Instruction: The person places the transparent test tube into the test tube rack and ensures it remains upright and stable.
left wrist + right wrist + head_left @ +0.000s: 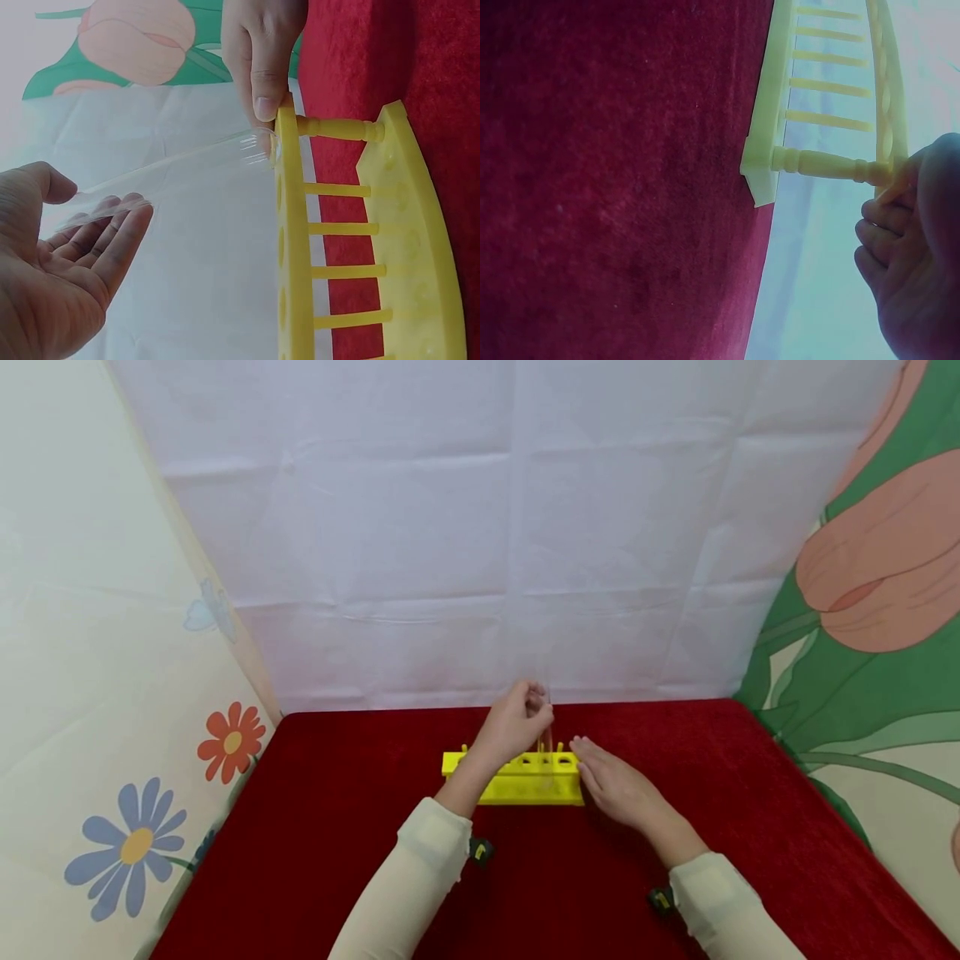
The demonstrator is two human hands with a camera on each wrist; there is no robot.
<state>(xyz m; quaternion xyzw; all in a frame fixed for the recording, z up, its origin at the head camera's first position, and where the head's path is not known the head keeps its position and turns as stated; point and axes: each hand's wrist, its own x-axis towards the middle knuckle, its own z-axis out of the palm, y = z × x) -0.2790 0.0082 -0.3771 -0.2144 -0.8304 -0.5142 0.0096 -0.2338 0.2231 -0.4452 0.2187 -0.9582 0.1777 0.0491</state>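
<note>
My left hand (pixel 517 722) holds a clear test tube (pixel 172 169) near its upper end, between thumb and fingers. The tube slants in the left wrist view, and its rounded lower end meets the top plate of a yellow test tube rack (pixel 525 789) near the rack's right end. Whether that end has entered a hole I cannot tell. At the rack's right end, my right hand (pixel 618 785) grips the corner of the top plate, as the right wrist view shows with the plate between its digits. The rack stands upright, its other holes partly hidden by my left arm.
A red velvet-like cloth (pixel 337 827) covers the table under the rack. Behind it hangs a creased white sheet (pixel 420 543). Flower-printed panels (pixel 862 710) stand at both sides. Small dark devices (pixel 481 850) sit at both wrists.
</note>
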